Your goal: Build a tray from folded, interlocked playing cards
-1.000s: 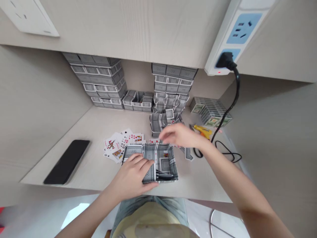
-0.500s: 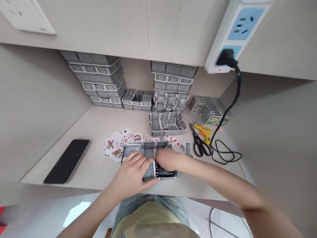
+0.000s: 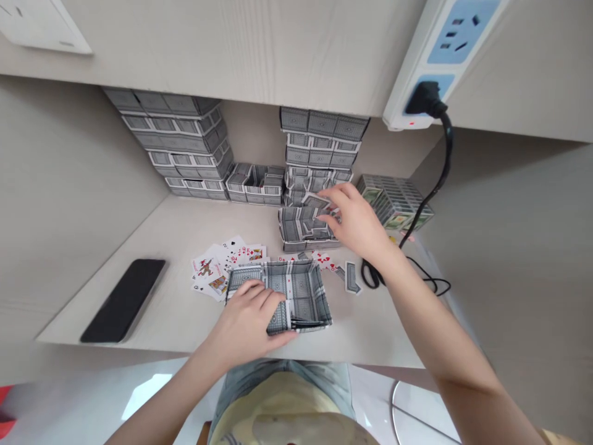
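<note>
Left hand (image 3: 250, 318): fingers clamped over the left part of the box (image 3: 303, 285), thumb along its near edge; box rests on the worktop (image 3: 176, 235) before the person. Box, right compartment: now unobstructed; work inside appears paused. Tray (image 3: 290, 232) behind: right hand (image 3: 359, 224) has moved here, palm down, thumb and fingers parted at a card (image 3: 316, 201); clamping cannot be confirmed.

Person before me | left forearm (image 3: 185, 378) is slanting inward; left hand (image 3: 252, 315) is lying palm-down, fingers curling, thumb spreading away | right forearm (image 3: 419, 312) is angling inward; right hand (image 3: 356, 222) is hanging farther forward, thumb and forefinger standing apart
</note>
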Tool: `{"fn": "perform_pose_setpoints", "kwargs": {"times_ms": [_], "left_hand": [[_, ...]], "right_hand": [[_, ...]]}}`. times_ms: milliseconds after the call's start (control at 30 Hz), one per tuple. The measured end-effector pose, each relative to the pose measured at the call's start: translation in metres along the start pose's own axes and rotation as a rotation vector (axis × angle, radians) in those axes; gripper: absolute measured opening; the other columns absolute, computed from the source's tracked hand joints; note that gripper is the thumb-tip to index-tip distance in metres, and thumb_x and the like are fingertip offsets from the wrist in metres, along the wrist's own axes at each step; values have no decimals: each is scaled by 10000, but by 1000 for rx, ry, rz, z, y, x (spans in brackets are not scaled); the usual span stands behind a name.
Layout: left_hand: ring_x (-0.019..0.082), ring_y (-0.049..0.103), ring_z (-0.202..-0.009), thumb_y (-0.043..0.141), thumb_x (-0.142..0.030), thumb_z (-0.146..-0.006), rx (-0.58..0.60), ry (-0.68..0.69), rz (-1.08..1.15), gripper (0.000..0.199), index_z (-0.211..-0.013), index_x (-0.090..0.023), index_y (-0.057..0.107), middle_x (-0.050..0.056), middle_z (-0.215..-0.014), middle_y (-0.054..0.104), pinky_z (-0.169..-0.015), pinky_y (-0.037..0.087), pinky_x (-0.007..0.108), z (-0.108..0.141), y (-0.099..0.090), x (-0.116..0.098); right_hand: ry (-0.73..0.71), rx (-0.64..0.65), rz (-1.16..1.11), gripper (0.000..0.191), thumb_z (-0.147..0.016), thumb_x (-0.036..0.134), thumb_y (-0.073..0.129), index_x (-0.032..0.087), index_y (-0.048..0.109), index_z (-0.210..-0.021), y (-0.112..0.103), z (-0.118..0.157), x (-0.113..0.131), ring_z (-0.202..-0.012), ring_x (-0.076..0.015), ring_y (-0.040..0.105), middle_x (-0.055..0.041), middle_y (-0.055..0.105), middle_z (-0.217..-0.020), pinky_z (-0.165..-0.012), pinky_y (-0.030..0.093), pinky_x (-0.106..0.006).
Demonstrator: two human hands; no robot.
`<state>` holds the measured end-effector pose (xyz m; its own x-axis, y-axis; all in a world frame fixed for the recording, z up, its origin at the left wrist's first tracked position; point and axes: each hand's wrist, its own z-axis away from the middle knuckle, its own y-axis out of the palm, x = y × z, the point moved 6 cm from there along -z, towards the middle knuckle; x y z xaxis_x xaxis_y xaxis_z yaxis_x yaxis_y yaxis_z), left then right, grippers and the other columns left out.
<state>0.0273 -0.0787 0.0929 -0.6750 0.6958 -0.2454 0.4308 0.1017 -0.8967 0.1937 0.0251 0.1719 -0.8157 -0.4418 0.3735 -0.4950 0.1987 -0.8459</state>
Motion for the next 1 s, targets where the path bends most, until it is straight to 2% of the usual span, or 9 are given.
{"fn": "perform_pose_setpoints", "kwargs": {"times_ms": [67,167,200,333,467,600,667,833,1000], "left_hand": [[228,562,-789,595,-481,-665,14,-18,6,357,-853,-181,559,41,-775,617,-811,401,417,0,-1,1],[240,533,-812,599,-539,-632,41,-44,10,411,-822,-179,539,52,-807,595,-792,394,420,1,-2,2],[239,527,-811,595,-551,-628,48,-50,13,421,-812,-177,532,55,-814,588,-787,393,419,1,-2,2],[239,520,-822,588,-544,-632,50,-50,35,419,-820,-176,519,52,-794,577,-802,388,424,2,-3,2],[231,534,-800,591,-512,-633,39,-40,60,402,-854,-183,525,44,-772,583,-825,385,432,3,-3,2],[213,549,-750,592,-489,-642,52,-32,78,375,-857,-189,526,37,-764,588,-821,391,429,3,-2,2],[216,553,-757,590,-495,-646,61,-30,86,386,-867,-186,523,40,-772,594,-832,389,436,3,-2,2],[227,565,-779,574,-522,-656,70,-36,84,428,-891,-167,530,56,-774,606,-850,391,447,4,0,3],[232,578,-795,587,-521,-641,30,-35,84,429,-893,-177,541,51,-772,622,-854,398,456,3,-1,4]], "right_hand": [[-24,148,-116,250,-790,200,536,171,541,-1039,13,9,6,-843,-177,552,-83,531,-1023,-750,417,-313],[-142,576,-309,185,-733,184,603,165,591,-917,49,37,27,-779,-138,576,-38,610,-877,-683,424,-232],[-159,668,-330,184,-726,161,600,162,598,-910,59,45,31,-777,-134,581,-36,625,-862,-669,420,-218],[-148,827,-229,211,-692,93,552,126,614,-891,92,63,31,-741,-146,592,-67,655,-823,-617,395,-208],[-139,885,-41,218,-697,124,519,106,619,-890,106,65,32,-740,-176,596,-112,659,-831,-570,370,-218],[-254,979,-38,412,-634,266,633,121,582,-1015,113,74,49,-765,-208,605,-109,659,-885,-522,366,-216],[-267,984,10,387,-637,255,630,115,592,-996,116,78,54,-752,-219,614,-118,664,-858,-524,378,-223],[-256,821,212,189,-730,131,489,110,639,-844,112,71,51,-751,-243,631,-156,669,-803,-604,416,-271],[-226,628,327,204,-809,223,448,128,623,-852,95,52,44,-760,-258,629,-145,665,-793,-632,425,-302]]}}
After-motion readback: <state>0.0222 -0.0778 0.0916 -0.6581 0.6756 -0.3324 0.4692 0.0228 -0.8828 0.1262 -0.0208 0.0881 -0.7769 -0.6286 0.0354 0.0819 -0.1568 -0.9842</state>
